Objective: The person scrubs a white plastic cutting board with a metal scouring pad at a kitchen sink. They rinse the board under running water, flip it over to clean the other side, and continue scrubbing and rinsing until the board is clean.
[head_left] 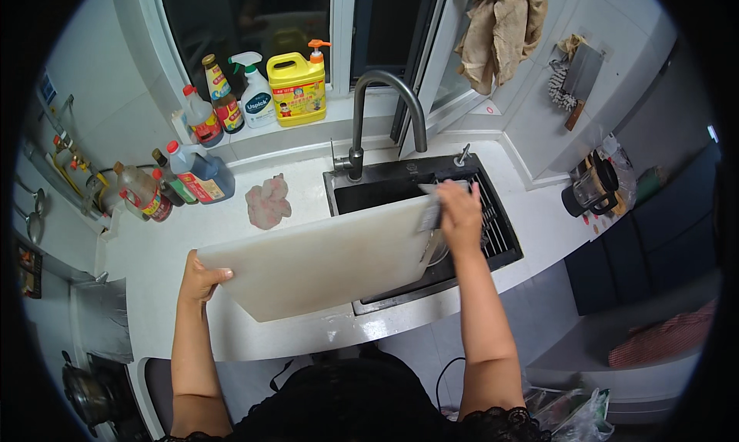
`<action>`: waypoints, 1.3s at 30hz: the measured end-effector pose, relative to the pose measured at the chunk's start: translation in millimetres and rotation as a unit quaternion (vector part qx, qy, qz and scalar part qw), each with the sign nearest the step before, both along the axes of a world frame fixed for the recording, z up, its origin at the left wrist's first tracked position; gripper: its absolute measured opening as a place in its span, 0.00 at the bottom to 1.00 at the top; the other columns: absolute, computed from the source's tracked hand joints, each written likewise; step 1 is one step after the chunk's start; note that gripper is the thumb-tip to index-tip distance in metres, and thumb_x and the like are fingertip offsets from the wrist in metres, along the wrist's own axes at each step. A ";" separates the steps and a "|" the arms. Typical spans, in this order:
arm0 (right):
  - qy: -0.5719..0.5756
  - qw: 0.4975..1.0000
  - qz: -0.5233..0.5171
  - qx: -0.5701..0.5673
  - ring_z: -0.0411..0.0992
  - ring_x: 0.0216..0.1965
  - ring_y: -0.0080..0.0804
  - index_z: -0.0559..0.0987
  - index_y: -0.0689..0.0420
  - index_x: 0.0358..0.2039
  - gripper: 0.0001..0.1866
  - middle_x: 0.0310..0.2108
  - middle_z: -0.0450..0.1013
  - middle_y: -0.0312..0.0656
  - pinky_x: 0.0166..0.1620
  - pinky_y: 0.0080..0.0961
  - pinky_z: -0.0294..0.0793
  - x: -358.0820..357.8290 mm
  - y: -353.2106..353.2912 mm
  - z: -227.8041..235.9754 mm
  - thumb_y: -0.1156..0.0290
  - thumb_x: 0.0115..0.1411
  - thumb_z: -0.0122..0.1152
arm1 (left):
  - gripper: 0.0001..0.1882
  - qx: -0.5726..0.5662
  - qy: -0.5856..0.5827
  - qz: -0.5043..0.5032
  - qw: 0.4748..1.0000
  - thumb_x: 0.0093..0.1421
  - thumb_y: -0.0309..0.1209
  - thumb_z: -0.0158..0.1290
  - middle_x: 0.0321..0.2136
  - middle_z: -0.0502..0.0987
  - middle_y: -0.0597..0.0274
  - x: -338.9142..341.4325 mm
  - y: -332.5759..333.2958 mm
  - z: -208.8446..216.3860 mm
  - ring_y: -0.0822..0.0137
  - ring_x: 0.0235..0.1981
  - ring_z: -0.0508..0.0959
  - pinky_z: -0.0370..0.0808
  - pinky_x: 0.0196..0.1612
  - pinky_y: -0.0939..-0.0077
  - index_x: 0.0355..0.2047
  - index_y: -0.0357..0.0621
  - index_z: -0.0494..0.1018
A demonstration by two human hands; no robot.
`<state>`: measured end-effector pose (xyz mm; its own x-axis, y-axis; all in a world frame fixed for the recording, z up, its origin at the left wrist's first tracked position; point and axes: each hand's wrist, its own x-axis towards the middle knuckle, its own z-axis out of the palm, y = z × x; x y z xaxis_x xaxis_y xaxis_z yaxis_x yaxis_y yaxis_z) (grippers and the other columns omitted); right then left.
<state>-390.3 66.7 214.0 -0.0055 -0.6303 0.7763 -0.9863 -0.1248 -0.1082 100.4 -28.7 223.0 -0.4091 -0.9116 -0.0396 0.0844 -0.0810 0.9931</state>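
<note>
A large white cutting board point(323, 261) is held tilted on its long edge, partly above the counter and partly above the black sink point(385, 297). My left hand point(202, 277) is closed round its left end, thumb on the near face. At the upper right corner, my right hand point(460, 219) presses a dark grey cloth-like piece point(431, 213) against the board's edge, its fingers bent and slightly blurred. What lies under those fingers is hidden. Behind the board arches a grey faucet point(358, 126), and a dark drain rack point(502, 230) shows right of my right hand.
A crumpled pinkish rag point(268, 202) lies on the white counter point(308, 182). Several bottles, including a blue-labelled jug point(202, 173), stand at left; a yellow pump jug point(297, 92) and a spray bottle point(256, 96) are on the sill. A cleaver point(583, 73) hangs at right, above a glass jug point(593, 186).
</note>
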 end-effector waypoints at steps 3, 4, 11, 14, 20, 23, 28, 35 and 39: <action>-0.519 0.851 0.072 0.043 0.72 0.48 0.27 0.75 0.61 0.44 0.10 0.43 0.76 0.42 0.55 0.19 0.65 -26.3 2.3 -23.9 0.75 0.67 0.46 | 0.17 0.004 -0.010 -0.004 1.000 0.40 0.22 0.66 0.30 0.81 0.58 -1.7 -2.9 0.2 0.65 0.31 0.80 0.77 0.38 0.69 0.33 0.32 0.79; -0.556 0.825 0.096 0.025 0.71 0.47 0.26 0.74 0.62 0.45 0.11 0.43 0.75 0.41 0.54 0.20 0.66 -26.2 -2.6 -32.0 0.75 0.68 0.45 | 0.16 -0.001 -0.017 0.005 1.000 0.40 0.22 0.66 0.29 0.81 0.58 -3.1 -2.9 0.5 0.65 0.30 0.80 0.77 0.37 0.69 0.33 0.32 0.79; -0.533 0.841 0.071 -0.059 0.67 0.41 0.24 0.72 0.61 0.46 0.11 0.40 0.71 0.39 0.48 0.24 0.68 31.4 -44.2 -41.0 0.71 0.70 0.43 | 0.15 -0.135 -0.418 -0.073 0.895 0.39 0.28 0.69 0.23 0.80 0.57 17.4 -41.9 60.5 0.66 0.24 0.78 0.73 0.30 0.71 0.28 0.35 0.79; -0.587 0.804 0.080 -0.059 0.68 0.41 0.25 0.71 0.62 0.46 0.11 0.40 0.71 0.39 0.48 0.24 0.68 55.9 -41.9 -29.2 0.71 0.70 0.43 | 0.17 -0.282 -0.553 -0.158 0.768 0.40 0.34 0.69 0.22 0.79 0.51 -26.7 -39.5 80.0 0.57 0.24 0.79 0.73 0.30 0.66 0.28 0.37 0.78; -0.522 0.840 0.106 -0.105 0.67 0.47 0.32 0.72 0.62 0.46 0.11 0.44 0.69 0.43 0.53 0.27 0.66 79.2 -62.3 -24.1 0.72 0.68 0.45 | 0.22 -0.349 -0.580 -0.094 0.730 0.46 0.45 0.67 0.21 0.79 0.52 -99.6 1.7 78.3 0.50 0.27 0.80 0.75 0.33 0.59 0.27 0.38 0.76; -0.374 0.914 -0.012 -0.157 0.66 0.48 0.44 0.75 0.61 0.44 0.10 0.45 0.66 0.49 0.54 0.34 0.65 82.9 -62.8 -8.0 0.75 0.64 0.49 | 0.22 -0.340 -0.587 -0.076 0.731 0.47 0.45 0.66 0.20 0.79 0.53 -102.7 0.5 78.6 0.51 0.26 0.80 0.75 0.33 0.59 0.27 0.37 0.75; -0.364 0.915 -0.080 -0.158 0.67 0.44 0.45 0.75 0.61 0.44 0.10 0.41 0.65 0.49 0.49 0.37 0.67 112.9 -62.5 -39.2 0.76 0.63 0.51 | 0.23 -0.376 -0.567 -0.026 0.732 0.44 0.46 0.68 0.16 0.76 0.54 -104.1 -2.4 71.3 0.51 0.21 0.78 0.73 0.27 0.62 0.25 0.38 0.75; -0.400 0.910 -0.024 -0.109 0.68 0.46 0.45 0.76 0.61 0.44 0.12 0.42 0.68 0.49 0.49 0.37 0.69 208.8 -69.0 -33.3 0.75 0.59 0.59 | 0.21 -0.450 -0.550 -0.017 0.704 0.46 0.44 0.66 0.14 0.75 0.55 -99.5 0.6 60.3 0.53 0.19 0.77 0.73 0.26 0.63 0.23 0.38 0.72; -0.531 0.834 -0.027 -0.147 0.70 0.40 0.45 0.77 0.61 0.44 0.12 0.39 0.70 0.48 0.44 0.35 0.72 182.1 -79.3 -21.7 0.76 0.59 0.59 | 0.21 -0.466 -0.545 -0.020 0.697 0.47 0.44 0.65 0.13 0.74 0.56 -97.0 4.0 57.9 0.54 0.17 0.77 0.73 0.25 0.64 0.25 0.38 0.72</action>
